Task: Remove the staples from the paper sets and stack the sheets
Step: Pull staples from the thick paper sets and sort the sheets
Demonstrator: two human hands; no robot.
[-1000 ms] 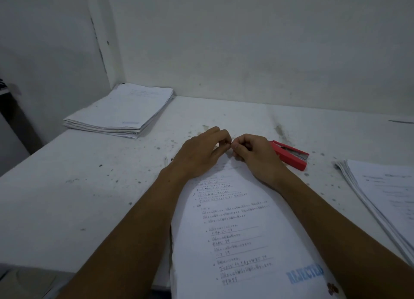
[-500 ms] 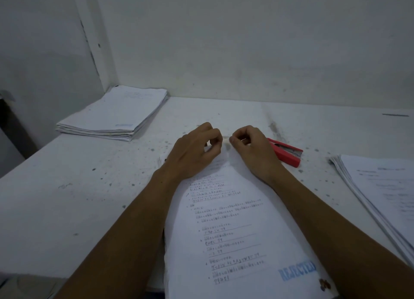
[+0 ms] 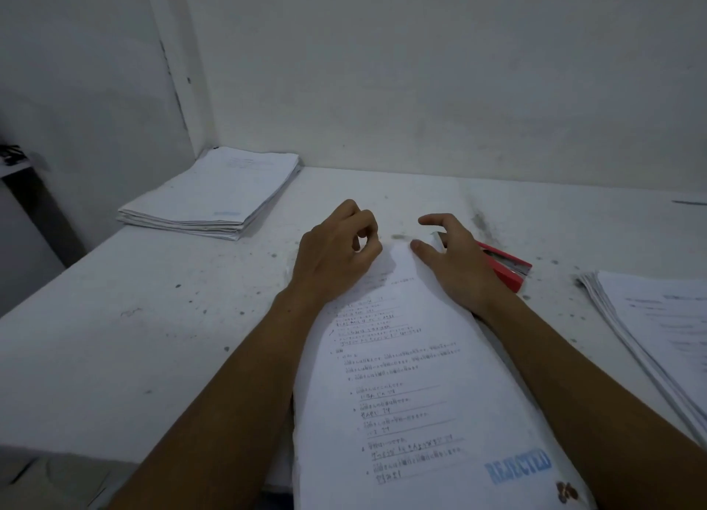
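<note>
A printed paper set [image 3: 413, 375] with a blue "REJECTED" stamp lies lengthwise on the white table [image 3: 160, 318] in front of me. My left hand [image 3: 336, 253] rests on its top left corner, fingers curled in against the thumb; nothing shows between them. My right hand [image 3: 455, 261] is at the top right corner with its fingers spread, the thumb tip touching the sheet's top edge. A red stapler-like tool [image 3: 507, 268] lies just behind my right hand, partly hidden by it. No staple can be made out.
A stack of sheets [image 3: 214, 196] sits in the back left corner against the wall. Another fanned pile of paper [image 3: 658, 329] lies at the right edge. A small dark smudge [image 3: 398, 237] marks the table between my hands.
My hands were pinched together at the top edge of the paper set. They have since drawn apart, and my right hand's fingers have spread open.
</note>
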